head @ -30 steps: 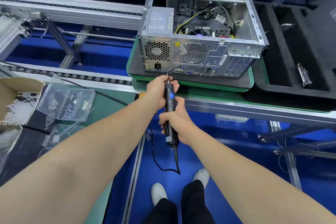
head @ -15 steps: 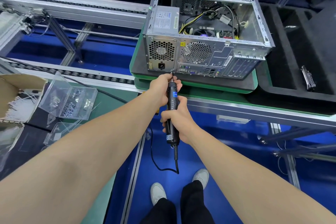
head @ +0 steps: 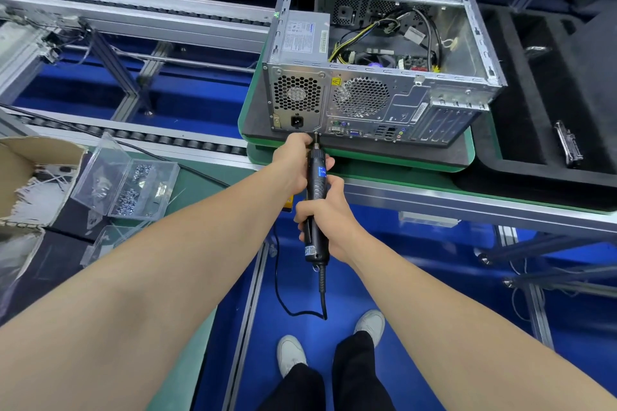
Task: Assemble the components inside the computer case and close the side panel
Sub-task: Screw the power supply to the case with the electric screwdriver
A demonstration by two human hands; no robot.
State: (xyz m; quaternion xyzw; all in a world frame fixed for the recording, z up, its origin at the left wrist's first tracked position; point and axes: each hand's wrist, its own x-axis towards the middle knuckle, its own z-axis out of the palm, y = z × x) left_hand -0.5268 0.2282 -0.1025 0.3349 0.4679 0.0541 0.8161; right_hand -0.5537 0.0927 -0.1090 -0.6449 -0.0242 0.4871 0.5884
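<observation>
An open grey computer case [head: 377, 100] lies on its side on a green-edged tray [head: 467, 157], its rear panel facing me. The power supply [head: 302, 40] and several cables sit inside. My right hand [head: 329, 217] grips the body of a black electric screwdriver [head: 315, 197]. My left hand [head: 295, 157] pinches the screwdriver's front end at the bit. The bit tip touches the lower edge of the rear panel below the power socket [head: 296, 121].
A clear plastic box of screws [head: 133, 187] stands open at the left, beside a cardboard box [head: 23, 177]. A black foam tray [head: 551, 143] with a metal part [head: 569, 147] lies to the right. Roller conveyor rails [head: 133, 137] run behind. The screwdriver cord [head: 300, 307] hangs down.
Both hands and the screwdriver have moved forward, bringing the bit tip up to the case's rear panel. The view has shifted slightly nearer the case.
</observation>
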